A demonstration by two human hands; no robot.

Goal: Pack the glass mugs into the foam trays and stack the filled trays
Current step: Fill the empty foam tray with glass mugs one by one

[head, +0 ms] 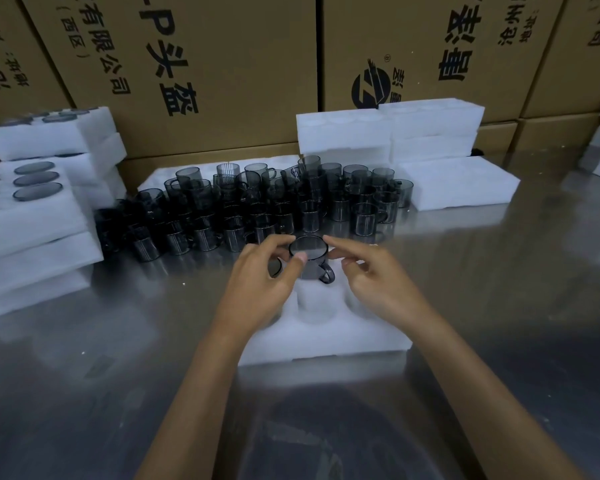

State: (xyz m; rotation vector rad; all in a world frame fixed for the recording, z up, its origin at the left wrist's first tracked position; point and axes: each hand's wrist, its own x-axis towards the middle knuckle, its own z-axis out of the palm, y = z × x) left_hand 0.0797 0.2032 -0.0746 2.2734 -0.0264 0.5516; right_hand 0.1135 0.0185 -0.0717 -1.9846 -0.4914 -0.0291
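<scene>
**Smoked glass, thin-walled: grip the rim and body, mind the handle**

Smoked grey glass mug (pixel 309 258) sits between both sets of fingers, upright, partly lowered into a back-row pocket of the white foam tray (pixel 326 337) on the steel desk (pixel 499 306). The left hand (pixel 257 282) curls around the near and left side of the rim, thumb on the front edge; the right hand (pixel 368 271) reaches its index finger to the right edge of the rim, its other fingers loosely curled, and whether it truly grips cannot be told.

The mug looks light, rigid and brittle, with a smooth wall that would likely slip under a loose pinch. A hold across the rim and upper body seems safest; the small loop handle, pointing toward the person and to the right, is probably the weakest part and must find its notch. The foam should yield a little.

Behind the tray stands a crowd of loose mugs (pixel 274 202), stacked two high in places. Filled trays (pixel 32 209) are piled at left, empty trays (pixel 388 133) at the back, before cardboard cartons (pixel 222 64).
</scene>
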